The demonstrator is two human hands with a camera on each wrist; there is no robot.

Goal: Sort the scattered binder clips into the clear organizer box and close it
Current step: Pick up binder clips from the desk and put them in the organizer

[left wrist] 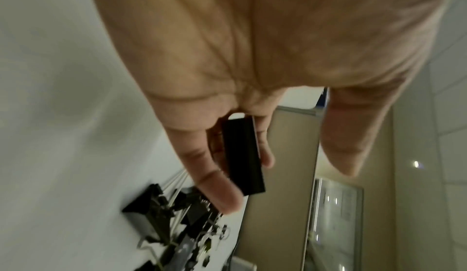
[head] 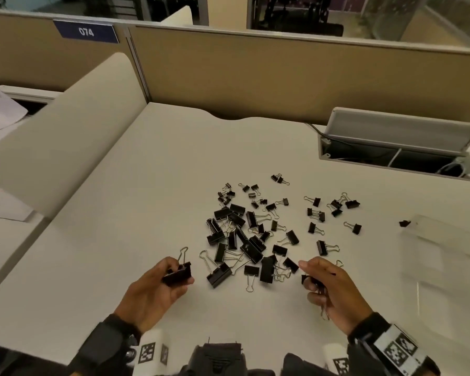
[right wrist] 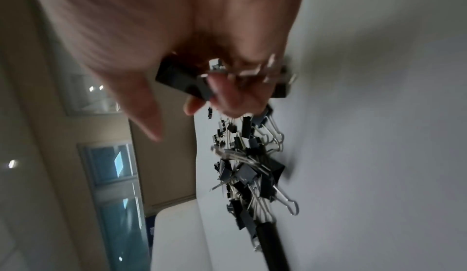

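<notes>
Left hand (head: 152,290) grip clamps one large black metal binder clip (head: 177,275) | right hand (head: 334,289) grip curls round several clips | clear plastic organizer box (head: 445,248) lies far right on the white counter (head: 120,213) — carry both loads there, release by size, then return to the scattered pile (head: 244,234).

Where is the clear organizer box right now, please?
In the head view, the box sits on the desk at the far right, beyond the scattered clips, with one stray clip at its left corner.
</notes>
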